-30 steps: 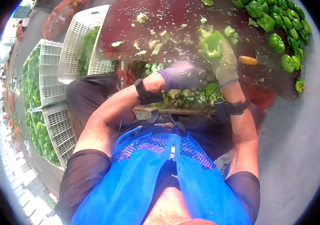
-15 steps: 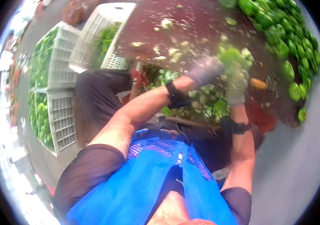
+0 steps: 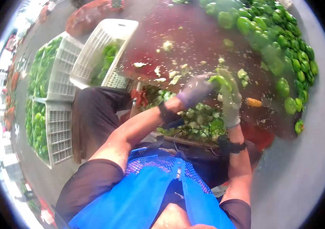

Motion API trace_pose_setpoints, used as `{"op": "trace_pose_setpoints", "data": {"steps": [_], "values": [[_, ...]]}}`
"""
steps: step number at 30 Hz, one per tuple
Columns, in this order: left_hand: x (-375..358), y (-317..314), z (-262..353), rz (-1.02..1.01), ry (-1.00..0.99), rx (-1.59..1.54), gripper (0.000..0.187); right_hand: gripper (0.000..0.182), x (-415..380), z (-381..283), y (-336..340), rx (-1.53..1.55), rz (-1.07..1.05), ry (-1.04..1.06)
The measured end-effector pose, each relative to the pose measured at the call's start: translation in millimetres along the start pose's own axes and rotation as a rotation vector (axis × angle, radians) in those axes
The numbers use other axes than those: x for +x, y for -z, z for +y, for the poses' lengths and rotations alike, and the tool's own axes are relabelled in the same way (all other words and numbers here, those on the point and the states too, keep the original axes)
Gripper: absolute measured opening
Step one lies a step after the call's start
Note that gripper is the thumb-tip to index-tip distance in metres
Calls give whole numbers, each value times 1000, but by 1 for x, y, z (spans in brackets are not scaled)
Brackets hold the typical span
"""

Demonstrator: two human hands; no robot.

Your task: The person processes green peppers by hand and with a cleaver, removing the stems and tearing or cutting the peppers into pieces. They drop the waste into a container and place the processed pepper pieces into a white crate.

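Note:
My right hand [image 3: 230, 99], in a pale glove, is closed round a green pepper [image 3: 220, 81] above the near part of the dark red tabletop [image 3: 193, 42]. My left hand [image 3: 197, 91], in a greyish purple glove, meets the pepper from the left; its fingers are curled, and what they hold is hidden. Pale scraps [image 3: 174, 78] and many small seeds lie scattered around the hands. An orange, elongated object [image 3: 254, 102] rests on the table right of my right hand.
A large heap of green peppers [image 3: 280, 42] lines the table's right side. At the left stand a white crate [image 3: 81, 66] with peppers inside and two fuller crates [image 3: 60, 133]. Leafy trimmings [image 3: 202, 120] fill a container below my hands. A reddish sack [image 3: 88, 17] lies at the upper left.
The view has shifted, with the crates and sack showing lower in it. Both hands have come down slightly in view, nearer my body, and the pepper is now turned narrow side up between them.

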State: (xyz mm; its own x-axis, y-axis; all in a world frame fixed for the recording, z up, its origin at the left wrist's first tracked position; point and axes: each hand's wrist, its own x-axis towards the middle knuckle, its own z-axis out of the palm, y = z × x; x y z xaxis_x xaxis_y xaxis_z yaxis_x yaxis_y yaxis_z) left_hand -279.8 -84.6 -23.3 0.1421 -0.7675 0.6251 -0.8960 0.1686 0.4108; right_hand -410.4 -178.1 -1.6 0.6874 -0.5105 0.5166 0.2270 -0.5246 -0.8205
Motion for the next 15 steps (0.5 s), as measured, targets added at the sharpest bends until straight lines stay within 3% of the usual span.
{"op": "trace_pose_setpoints", "data": {"steps": [4,5,6,7,8,10,11,12,14,15], "values": [[9,39,14,100,185,139,42,40,-5,-3,1,76,-7,-150],[5,35,3,-313,321,212,45,40,-4,-4,-2,80,5,-159],[3,35,-5,-339,278,204,44,38,-5,-4,-6,335,67,-332],[-1,35,-9,-135,330,98,43,32,-2,-5,-4,160,80,-354],[-9,37,-17,51,372,-6,43,30,0,-2,-1,181,132,-395],[-11,56,-37,297,555,-434,33,27,-2,8,9,237,212,-498],[-13,85,-51,369,568,-480,30,26,0,8,11,337,339,-476],[-15,114,-64,443,576,-525,27,26,-2,20,19,250,347,-476],[-82,156,-185,366,714,-187,32,27,7,4,32,336,413,-575],[-92,194,-208,176,916,297,39,28,9,5,38,331,472,-600]]}}
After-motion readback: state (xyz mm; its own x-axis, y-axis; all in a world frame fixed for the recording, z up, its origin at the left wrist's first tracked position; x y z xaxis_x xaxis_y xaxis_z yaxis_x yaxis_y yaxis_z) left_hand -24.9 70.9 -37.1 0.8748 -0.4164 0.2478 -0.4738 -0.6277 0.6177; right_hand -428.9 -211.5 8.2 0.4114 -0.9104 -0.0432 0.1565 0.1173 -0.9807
